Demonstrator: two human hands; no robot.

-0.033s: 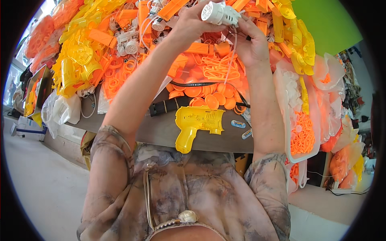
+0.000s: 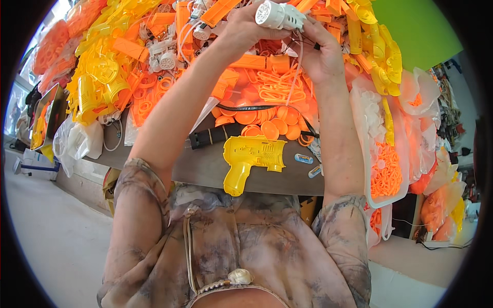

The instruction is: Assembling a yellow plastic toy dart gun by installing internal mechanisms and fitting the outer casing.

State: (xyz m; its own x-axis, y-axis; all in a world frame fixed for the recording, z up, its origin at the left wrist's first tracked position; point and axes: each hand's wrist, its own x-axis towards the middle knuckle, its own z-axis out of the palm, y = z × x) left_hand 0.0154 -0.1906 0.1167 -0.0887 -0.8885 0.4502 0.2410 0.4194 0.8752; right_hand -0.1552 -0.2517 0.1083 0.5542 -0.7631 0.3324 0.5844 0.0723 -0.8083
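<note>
High in the view, a white plastic cylindrical unit with a perforated round end is held between both hands. My left hand is closed round its left side and underside. At its right end are the bent fingers of my right hand, close to thin wires. A pale thin tube hangs from the unit. Below, on the table edge, lies a yellow toy-gun shell half, its handle pointing toward me. Neither hand touches it. Some fingertips are hidden behind the unit.
Behind my hands rises a heap of orange parts, with yellow shells at the left. A black screwdriver-like tool and small stickers lie on the dark table. A bin of small orange pieces stands right.
The white unit has shifted very slightly up and left in my hands. The yellow shell half stays where it was.
</note>
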